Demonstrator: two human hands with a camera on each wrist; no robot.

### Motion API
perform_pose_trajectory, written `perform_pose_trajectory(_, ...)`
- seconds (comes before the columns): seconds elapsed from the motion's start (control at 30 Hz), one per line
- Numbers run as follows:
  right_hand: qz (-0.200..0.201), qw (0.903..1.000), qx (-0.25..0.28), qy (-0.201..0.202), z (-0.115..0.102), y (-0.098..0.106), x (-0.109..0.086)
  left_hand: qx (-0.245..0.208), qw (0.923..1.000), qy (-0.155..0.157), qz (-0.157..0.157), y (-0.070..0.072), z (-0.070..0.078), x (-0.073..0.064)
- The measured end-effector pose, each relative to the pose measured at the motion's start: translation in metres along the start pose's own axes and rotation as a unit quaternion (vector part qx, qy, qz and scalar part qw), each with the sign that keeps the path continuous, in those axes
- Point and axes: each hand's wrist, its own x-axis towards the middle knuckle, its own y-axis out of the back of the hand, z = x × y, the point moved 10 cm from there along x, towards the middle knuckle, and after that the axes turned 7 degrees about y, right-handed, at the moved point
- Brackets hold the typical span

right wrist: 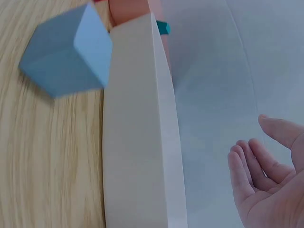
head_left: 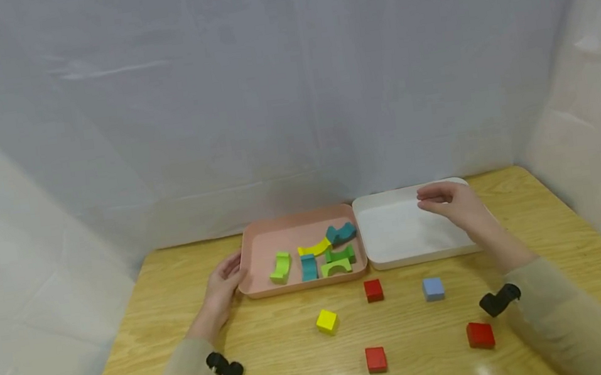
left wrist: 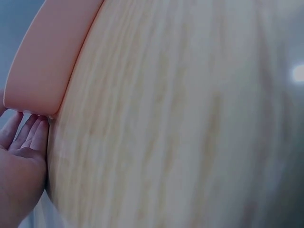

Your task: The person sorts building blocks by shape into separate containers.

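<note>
Fingers extended, the left hand [head_left: 223,286] touches a likely light, stiff pink tray [head_left: 270,239], best held by its ends, near the table's back edge [head_left: 194,248], as the right hand [head_left: 457,206], fingers relaxed, holds nothing.

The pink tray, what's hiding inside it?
Inside the pink tray are green curved blocks, teal curved blocks and a yellow curved block. The blocks cover the spots right beneath them, so whether anything's under there can't be seen.

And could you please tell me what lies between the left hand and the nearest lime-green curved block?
In the head view, only the rectangular pink tray: its left rim, then bare floor.
</note>
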Motion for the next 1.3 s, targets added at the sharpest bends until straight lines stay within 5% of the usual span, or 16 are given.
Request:
perform_pose_trajectory(0.63, 0.069, 0.9974, -0.02, 0.004, 0.039, 0.06, -0.018, 0.0, 0.9998, 0.019, 0.003, -0.002, 0.002, -0.001)
perform_pose_trajectory(1.0, 0.094, 0.9919, -0.079, -0.034, 0.062, 0.076, -0.025, -0.001, 0.9996, 0.027, 0.011, -0.003, 0.003, -0.001)
perform_pose_trajectory(1.3, 0.107, 0.9907, -0.056, -0.061, 0.079, 0.087, -0.034, 0.006, 0.9995, 0.028, 0.015, -0.001, 0.006, -0.004)
